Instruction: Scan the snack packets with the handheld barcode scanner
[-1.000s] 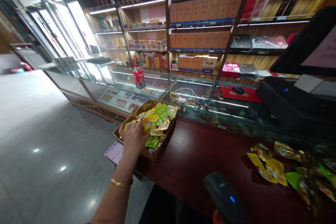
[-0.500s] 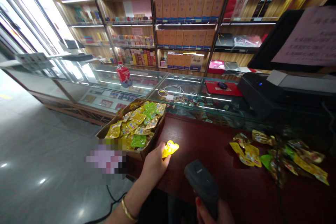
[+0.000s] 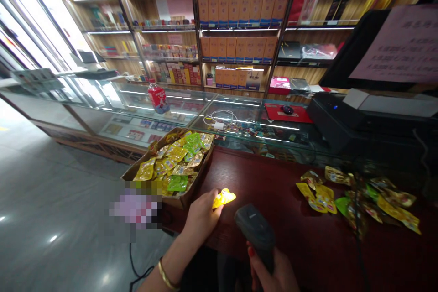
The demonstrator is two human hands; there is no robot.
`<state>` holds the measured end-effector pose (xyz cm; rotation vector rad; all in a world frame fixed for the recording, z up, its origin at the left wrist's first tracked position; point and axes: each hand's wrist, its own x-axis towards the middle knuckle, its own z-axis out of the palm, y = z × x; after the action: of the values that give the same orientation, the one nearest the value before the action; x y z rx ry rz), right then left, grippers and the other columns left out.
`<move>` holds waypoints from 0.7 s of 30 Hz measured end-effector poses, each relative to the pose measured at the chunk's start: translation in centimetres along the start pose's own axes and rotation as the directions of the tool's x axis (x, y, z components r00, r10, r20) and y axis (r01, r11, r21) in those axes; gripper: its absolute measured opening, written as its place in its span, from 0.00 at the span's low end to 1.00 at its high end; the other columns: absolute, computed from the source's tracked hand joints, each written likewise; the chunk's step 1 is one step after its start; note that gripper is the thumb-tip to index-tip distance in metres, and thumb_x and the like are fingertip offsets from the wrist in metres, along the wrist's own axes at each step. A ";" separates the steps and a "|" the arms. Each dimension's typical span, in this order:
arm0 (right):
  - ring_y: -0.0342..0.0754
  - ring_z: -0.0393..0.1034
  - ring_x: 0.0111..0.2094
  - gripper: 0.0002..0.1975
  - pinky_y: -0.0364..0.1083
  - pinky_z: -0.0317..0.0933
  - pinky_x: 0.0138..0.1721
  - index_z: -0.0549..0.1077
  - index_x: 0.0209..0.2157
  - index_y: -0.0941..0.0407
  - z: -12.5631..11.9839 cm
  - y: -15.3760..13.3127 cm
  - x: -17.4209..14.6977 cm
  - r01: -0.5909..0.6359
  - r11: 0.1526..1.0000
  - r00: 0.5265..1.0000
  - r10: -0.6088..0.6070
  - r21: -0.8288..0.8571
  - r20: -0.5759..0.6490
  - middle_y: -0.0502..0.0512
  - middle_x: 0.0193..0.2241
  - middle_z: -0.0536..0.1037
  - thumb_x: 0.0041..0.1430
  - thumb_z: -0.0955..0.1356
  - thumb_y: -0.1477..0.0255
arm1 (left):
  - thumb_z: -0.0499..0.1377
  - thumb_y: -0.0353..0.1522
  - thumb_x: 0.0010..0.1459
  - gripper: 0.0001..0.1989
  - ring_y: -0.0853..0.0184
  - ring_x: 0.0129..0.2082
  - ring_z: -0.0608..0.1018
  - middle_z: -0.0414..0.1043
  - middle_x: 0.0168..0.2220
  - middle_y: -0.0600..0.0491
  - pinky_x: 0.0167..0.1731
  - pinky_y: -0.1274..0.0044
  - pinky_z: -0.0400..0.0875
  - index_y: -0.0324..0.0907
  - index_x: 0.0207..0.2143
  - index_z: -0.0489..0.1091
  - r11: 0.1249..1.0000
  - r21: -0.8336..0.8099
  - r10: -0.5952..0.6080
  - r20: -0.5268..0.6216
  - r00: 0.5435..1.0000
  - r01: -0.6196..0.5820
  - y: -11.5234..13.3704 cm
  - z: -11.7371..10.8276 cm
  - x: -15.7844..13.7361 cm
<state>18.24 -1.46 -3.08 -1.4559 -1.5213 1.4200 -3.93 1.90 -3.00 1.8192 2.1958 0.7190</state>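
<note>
Between the thumb and fingers of my left hand (image 3: 202, 216) is a small yellow snack packet (image 3: 225, 198), brightly lit from the scanner's side. My right hand (image 3: 273, 271) is wrapped round the handle of a dark barcode scanner (image 3: 255, 228), whose head points toward the packet, a short gap apart. Left of my left hand stands an open cardboard box (image 3: 183, 201) full of yellow, gold and green packets (image 3: 177, 154). Farther right on the dark red counter (image 3: 239, 171) lies a loose group of similar packets (image 3: 323, 198).
A glass display case (image 3: 185, 121) borders the counter, bearing a red-labelled bottle (image 3: 158, 96), a white cable (image 3: 221, 121) and a mouse (image 3: 287, 109) on a red mat. A monitor (image 3: 345, 59) and a black machine (image 3: 359, 123) stand at right. A dark cable hangs across the right-hand packets.
The scanner in my right hand has moved slightly left and come closer to the packet. My left hand keeps its hold on the packet, which is turned a little. The whole view has shifted slightly.
</note>
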 end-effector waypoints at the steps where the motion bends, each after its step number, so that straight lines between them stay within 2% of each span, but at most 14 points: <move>1: 0.46 0.69 0.14 0.35 0.41 0.61 0.18 0.75 0.29 0.57 0.1 -0.1 0.1 0.010 1.000 1.000 -0.010 -0.009 0.010 0.49 0.12 0.71 0.52 0.63 0.36 | 0.63 0.27 0.53 0.21 0.59 0.43 0.81 0.81 0.44 0.49 0.44 0.73 0.73 0.45 0.50 0.69 0.999 -0.036 0.001 0.014 1.000 0.000 0.2 -0.1 -0.1; 6: 0.46 0.70 0.14 0.33 0.41 0.60 0.17 0.72 0.31 0.56 0.2 -0.3 0.5 0.024 1.000 1.000 -0.023 -0.014 0.016 0.49 0.15 0.73 0.53 0.62 0.37 | 0.63 0.27 0.51 0.17 0.64 0.35 0.81 0.81 0.37 0.53 0.36 0.79 0.72 0.45 0.45 0.73 0.950 -0.311 -0.003 0.109 0.994 0.037 1.5 -1.1 -0.3; 8: 0.46 0.70 0.14 0.32 0.41 0.61 0.18 0.72 0.30 0.56 0.1 -0.3 0.5 0.041 0.999 0.999 -0.041 -0.003 0.029 0.49 0.14 0.72 0.54 0.62 0.38 | 0.64 0.28 0.50 0.16 0.64 0.34 0.81 0.81 0.36 0.53 0.33 0.79 0.71 0.44 0.44 0.73 0.924 -0.375 -0.027 0.128 0.991 0.074 1.8 -1.3 -0.3; 12: 0.46 0.69 0.15 0.32 0.41 0.60 0.18 0.73 0.31 0.57 -0.2 0.2 0.4 0.046 0.999 0.997 -0.046 -0.005 0.056 0.48 0.14 0.71 0.56 0.62 0.40 | 0.65 0.32 0.49 0.15 0.64 0.33 0.80 0.80 0.35 0.54 0.32 0.80 0.70 0.44 0.41 0.73 0.907 -0.408 -0.037 0.158 0.987 0.100 2.1 -1.4 -0.5; 16: 0.47 0.70 0.15 0.34 0.42 0.61 0.20 0.74 0.31 0.58 -0.3 0.6 0.3 0.034 0.999 0.999 -0.033 -0.023 0.043 0.49 0.14 0.71 0.55 0.62 0.39 | 0.62 0.35 0.55 0.07 0.66 0.30 0.78 0.78 0.31 0.54 0.29 0.80 0.67 0.43 0.36 0.74 0.915 -0.396 -0.006 0.169 0.986 0.074 2.3 -1.7 -0.4; 21: 0.47 0.70 0.15 0.33 0.42 0.61 0.20 0.74 0.31 0.58 -0.3 0.7 0.2 0.052 0.998 0.997 -0.049 -0.041 0.057 0.49 0.13 0.70 0.56 0.62 0.40 | 0.58 0.35 0.58 0.07 0.67 0.28 0.76 0.77 0.29 0.55 0.28 0.80 0.65 0.42 0.33 0.74 0.914 -0.403 0.029 0.171 0.985 0.043 2.7 -1.8 -0.3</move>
<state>18.72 -1.32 -3.69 -1.4028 -1.6205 1.4181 -2.31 1.50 -0.23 1.5928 1.7791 0.8995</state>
